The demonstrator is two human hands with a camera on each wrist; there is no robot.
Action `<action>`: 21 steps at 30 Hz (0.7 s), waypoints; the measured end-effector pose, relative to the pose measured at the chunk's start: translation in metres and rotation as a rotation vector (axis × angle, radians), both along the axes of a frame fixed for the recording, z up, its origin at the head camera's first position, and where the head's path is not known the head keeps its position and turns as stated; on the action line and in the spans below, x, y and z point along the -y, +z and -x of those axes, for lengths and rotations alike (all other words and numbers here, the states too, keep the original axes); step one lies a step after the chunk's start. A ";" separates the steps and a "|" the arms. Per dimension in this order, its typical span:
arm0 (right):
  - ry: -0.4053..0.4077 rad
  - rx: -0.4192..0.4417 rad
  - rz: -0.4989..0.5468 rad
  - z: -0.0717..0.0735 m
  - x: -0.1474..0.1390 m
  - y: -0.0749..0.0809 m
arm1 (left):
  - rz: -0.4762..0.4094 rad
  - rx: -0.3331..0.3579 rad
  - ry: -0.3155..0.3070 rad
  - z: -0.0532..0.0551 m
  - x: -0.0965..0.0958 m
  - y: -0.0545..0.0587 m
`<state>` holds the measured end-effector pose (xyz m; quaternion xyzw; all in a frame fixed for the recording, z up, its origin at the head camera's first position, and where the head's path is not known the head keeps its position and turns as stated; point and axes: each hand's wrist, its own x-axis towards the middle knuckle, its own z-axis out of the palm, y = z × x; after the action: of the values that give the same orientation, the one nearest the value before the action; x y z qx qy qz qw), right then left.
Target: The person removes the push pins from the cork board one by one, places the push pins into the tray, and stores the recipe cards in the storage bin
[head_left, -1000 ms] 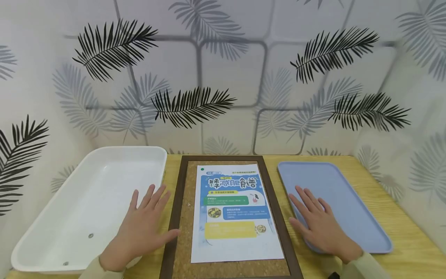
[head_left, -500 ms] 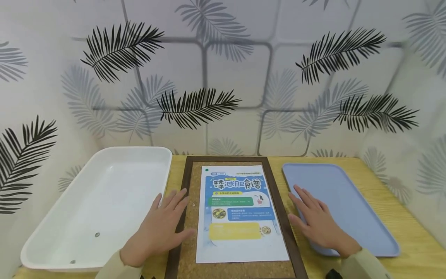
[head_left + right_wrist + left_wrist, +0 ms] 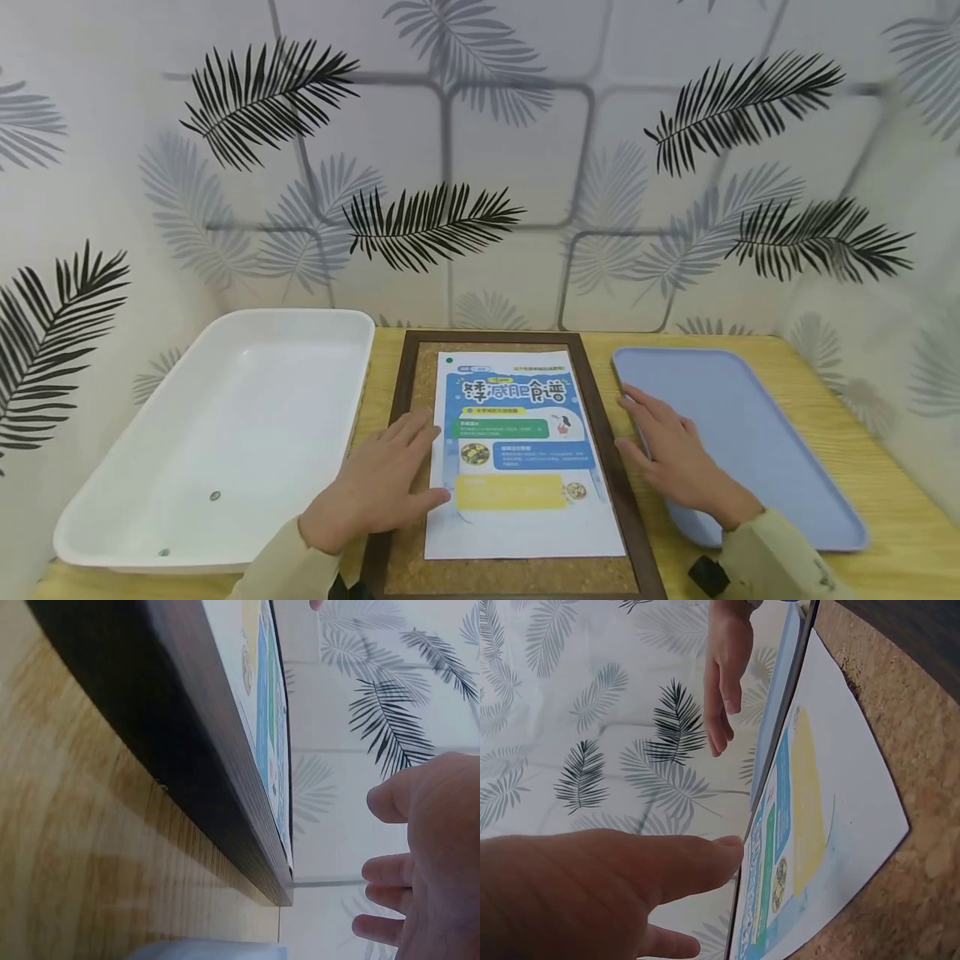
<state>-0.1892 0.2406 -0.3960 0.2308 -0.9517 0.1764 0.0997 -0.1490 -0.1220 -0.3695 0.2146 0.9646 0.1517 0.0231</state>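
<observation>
A printed sheet (image 3: 525, 533) with blue, green and yellow panels lies on a cork board (image 3: 408, 542) with a dark brown frame. One green pin (image 3: 449, 360) sits at the sheet's upper left corner. Over the board's left side is my left hand (image 3: 375, 483), its fingers extended and its thumb near the sheet's left edge. Whether it touches the board I cannot tell. My right hand (image 3: 678, 458) hovers between the board's right frame and the blue tray (image 3: 750, 450), partly covering the tray's left edge. In the right wrist view its fingers (image 3: 386, 868) hold nothing.
A large white basin (image 3: 217, 417) stands to the left of the board, with two small dark round spots on its floor. Everything rests on a wood-grain table (image 3: 892, 500). Behind rises a pale leaf-patterned backdrop (image 3: 510, 150).
My left hand has moved right, from beside the white basin to over the board's left side. The right hand has shifted only slightly. The head view has turned a little left.
</observation>
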 end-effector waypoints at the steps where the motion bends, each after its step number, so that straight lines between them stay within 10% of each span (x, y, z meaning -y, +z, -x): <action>1: 0.009 0.011 -0.001 0.001 0.002 0.000 | 0.016 0.002 0.003 0.001 -0.001 -0.001; 21: 0.146 -0.020 -0.101 0.022 0.034 0.009 | 0.113 0.000 0.043 0.024 -0.023 -0.016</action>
<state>-0.2108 0.2065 -0.3866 0.3062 -0.9389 0.1325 0.0843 -0.1733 -0.0989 -0.3854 0.1924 0.9759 0.0976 0.0318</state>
